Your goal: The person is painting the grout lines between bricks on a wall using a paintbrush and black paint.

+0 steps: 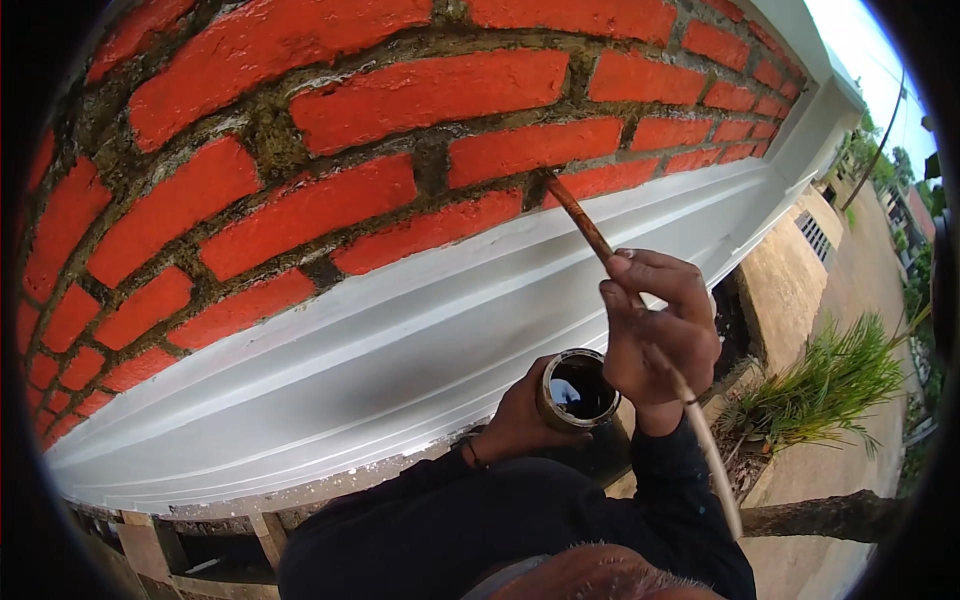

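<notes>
A long thin paintbrush [580, 217] is pinched between the thumb and fingers of my right hand [660, 325], its pale handle end trailing down past my wrist. The dark brush tip rests at a mortar joint between red painted bricks [535, 150], low on the wall. Some joints look dark and wet, others a lighter grey. Below and left of that hand, my left hand [515, 412] grips a small round open container [547, 398] by its side. Inside the container shines a dark liquid [578, 390]. The fingers on its far side are hidden.
A white moulded ledge [400, 310] runs beneath the bricks, ending at a white corner trim [815, 110] on the right. Beyond stand a leafy green plant [825, 385], a brown log or trunk [830, 517] and a leaning pole [880, 140] beside a road.
</notes>
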Action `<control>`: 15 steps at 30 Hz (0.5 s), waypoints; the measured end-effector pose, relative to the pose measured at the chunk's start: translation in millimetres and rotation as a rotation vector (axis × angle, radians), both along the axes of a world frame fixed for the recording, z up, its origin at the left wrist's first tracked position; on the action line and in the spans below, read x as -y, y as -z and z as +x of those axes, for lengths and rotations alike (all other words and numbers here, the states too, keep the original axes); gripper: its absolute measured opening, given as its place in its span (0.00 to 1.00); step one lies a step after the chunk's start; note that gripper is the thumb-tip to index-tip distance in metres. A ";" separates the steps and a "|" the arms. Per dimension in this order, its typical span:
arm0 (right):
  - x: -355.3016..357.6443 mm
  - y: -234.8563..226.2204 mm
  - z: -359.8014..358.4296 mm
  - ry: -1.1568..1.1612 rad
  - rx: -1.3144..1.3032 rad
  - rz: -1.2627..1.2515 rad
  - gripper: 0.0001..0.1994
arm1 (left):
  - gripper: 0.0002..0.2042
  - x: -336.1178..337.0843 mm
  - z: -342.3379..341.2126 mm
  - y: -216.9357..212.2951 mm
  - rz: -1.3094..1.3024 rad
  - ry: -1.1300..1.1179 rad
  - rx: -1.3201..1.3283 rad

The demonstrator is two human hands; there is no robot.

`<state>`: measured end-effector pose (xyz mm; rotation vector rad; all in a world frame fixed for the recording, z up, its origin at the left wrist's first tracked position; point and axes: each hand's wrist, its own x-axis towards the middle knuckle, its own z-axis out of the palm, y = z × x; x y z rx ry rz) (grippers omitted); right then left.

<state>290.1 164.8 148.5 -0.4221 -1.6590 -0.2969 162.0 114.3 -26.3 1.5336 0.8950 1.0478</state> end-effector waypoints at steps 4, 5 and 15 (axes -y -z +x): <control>13.2 3.4 10.8 -0.077 0.007 -0.075 0.19 | 0.53 -1.0 -2.2 3.3 -0.033 0.033 0.023; 10.9 2.6 10.0 -0.082 0.010 -0.076 0.19 | 0.53 -2.0 -2.4 1.8 -0.034 0.028 0.027; 11.0 -5.4 7.7 -0.057 0.095 -0.072 0.19 | 0.53 -1.1 -2.9 5.2 -0.057 0.017 0.021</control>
